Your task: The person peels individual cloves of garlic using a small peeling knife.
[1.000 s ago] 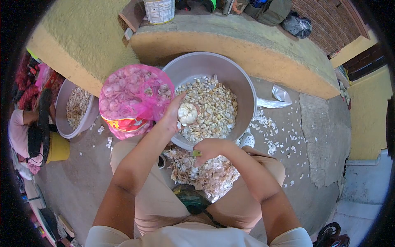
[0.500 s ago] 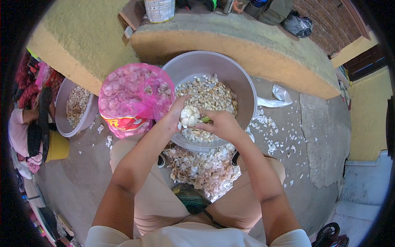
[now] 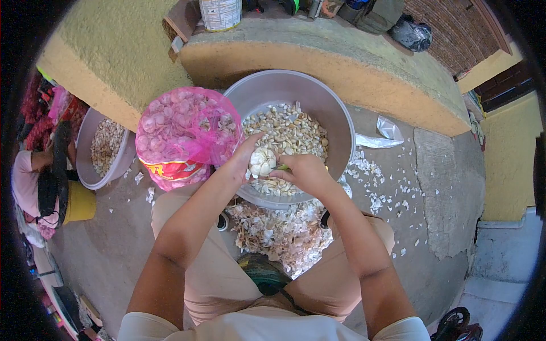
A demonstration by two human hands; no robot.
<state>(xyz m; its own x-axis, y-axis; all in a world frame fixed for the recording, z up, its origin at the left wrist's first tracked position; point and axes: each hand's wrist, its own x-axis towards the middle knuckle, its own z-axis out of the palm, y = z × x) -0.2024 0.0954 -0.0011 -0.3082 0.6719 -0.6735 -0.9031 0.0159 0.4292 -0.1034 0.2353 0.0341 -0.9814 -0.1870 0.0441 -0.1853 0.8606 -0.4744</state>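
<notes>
A grey concrete floor (image 3: 125, 250), cracked and rough to the right, lies under everything and is sprinkled with white papery flakes. Nearest, the left hand (image 3: 245, 156) is cupped, fingers curled around a whole garlic bulb (image 3: 262, 162), round, ribbed and white. The right hand (image 3: 307, 170) is closed to a narrow grip on a small green piece (image 3: 282, 167) pointed at the bulb's side; whether the two touch is hard to tell. Both hands are above the near part of a wide, round basin (image 3: 336, 125) of smooth greyish plastic, its floor largely covered by loose cloves (image 3: 290, 125), cream and tan. Below, between the person's legs, spreads a crinkled heap of dry skins (image 3: 278, 227). Left of the basin bulges a pink net bag (image 3: 176, 125) packed with bulbs, a shiny red and yellow label low on it. Beyond the basin runs a low ledge (image 3: 318, 62) of rough, yellowish plaster. Far left are a second basin (image 3: 85, 170) holding more cloves, a yellow bucket (image 3: 79, 202) and another person's pink sleeve (image 3: 25, 162).
</notes>
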